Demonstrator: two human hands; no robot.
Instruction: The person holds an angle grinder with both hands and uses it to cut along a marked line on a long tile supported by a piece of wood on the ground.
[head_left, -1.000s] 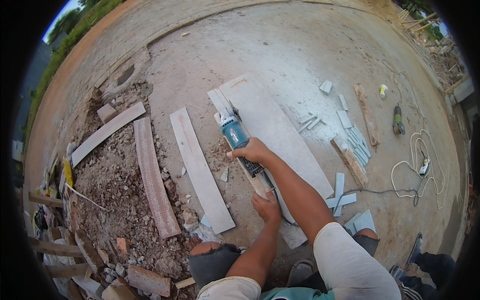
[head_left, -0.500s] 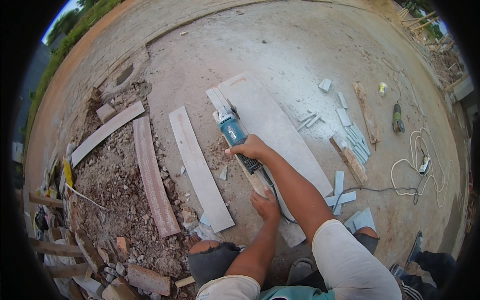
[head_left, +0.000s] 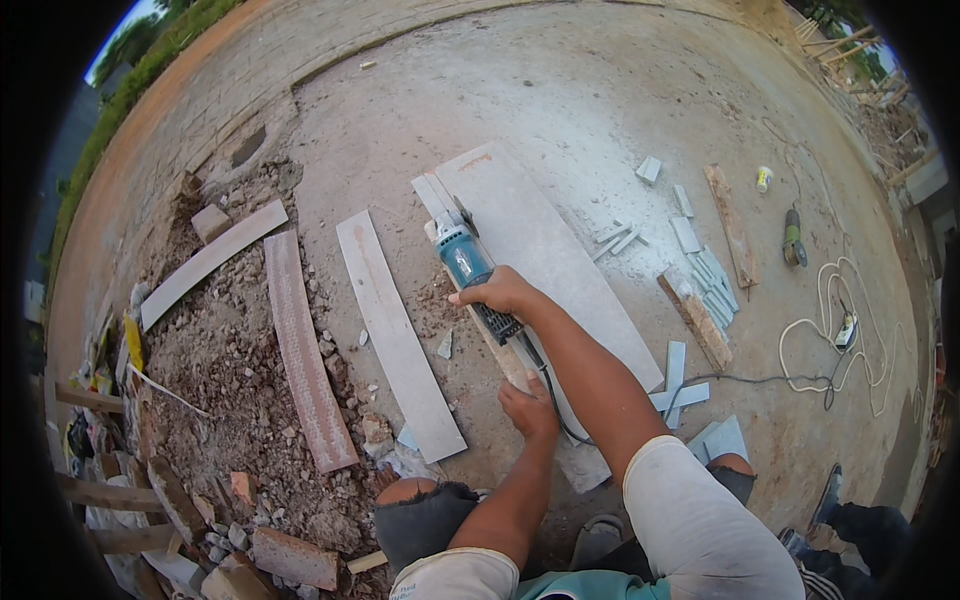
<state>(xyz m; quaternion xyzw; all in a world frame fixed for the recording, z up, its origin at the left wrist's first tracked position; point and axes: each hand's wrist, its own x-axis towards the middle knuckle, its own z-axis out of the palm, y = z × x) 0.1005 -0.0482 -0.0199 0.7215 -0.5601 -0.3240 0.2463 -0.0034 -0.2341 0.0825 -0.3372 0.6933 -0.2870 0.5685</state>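
My right hand (head_left: 500, 293) is closed round a teal-and-black angle grinder (head_left: 463, 258), its disc at a cut line near the far left end of a large pale tile (head_left: 550, 260). My left hand (head_left: 528, 405) is closed on the near end of a narrow pale strip (head_left: 510, 362) lying beside the grinder along the tile's left edge; its exact material is unclear. The grinder's dark cord runs past my left hand. A cut tile strip (head_left: 395, 340) lies parallel to the left.
More cut strips (head_left: 215, 260) lie on rubble (head_left: 200, 400) at left. At right are small tile offcuts (head_left: 710, 290), wooden battens (head_left: 730, 220), a green grinder (head_left: 795, 240), a coiled cable (head_left: 830, 350), a small container (head_left: 764, 179) and another person's feet (head_left: 830, 495).
The whole view has shifted very slightly. My hands and the grinder show hardly any movement along the tile.
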